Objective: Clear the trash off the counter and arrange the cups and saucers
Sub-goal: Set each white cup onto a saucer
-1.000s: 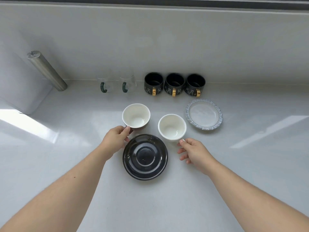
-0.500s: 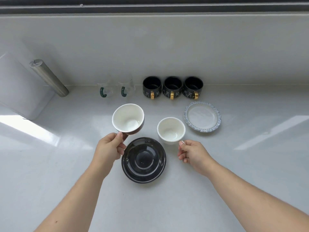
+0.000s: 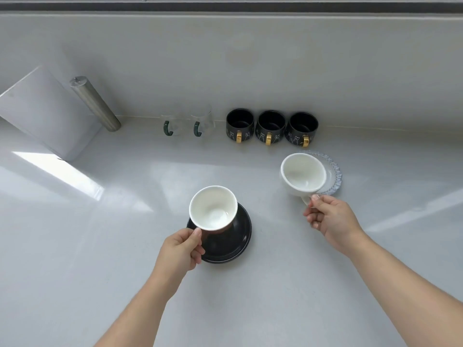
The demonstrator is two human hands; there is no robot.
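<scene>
Two cups are held over saucers. The left hand (image 3: 179, 249) grips a brown-sided cup (image 3: 213, 209) (white inside) by its handle, over the black saucer (image 3: 233, 242). The right hand (image 3: 330, 219) pinches the handle of a white cup (image 3: 302, 175), tilted over the blue-rimmed saucer (image 3: 334, 175). Behind on the grey desk (image 3: 100, 246) stand three black mugs (image 3: 270, 128) with gold handles.

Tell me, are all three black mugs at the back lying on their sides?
No. The three black mugs stand upright in a row against the wall, open mouths up and gold handles facing forward.
</scene>
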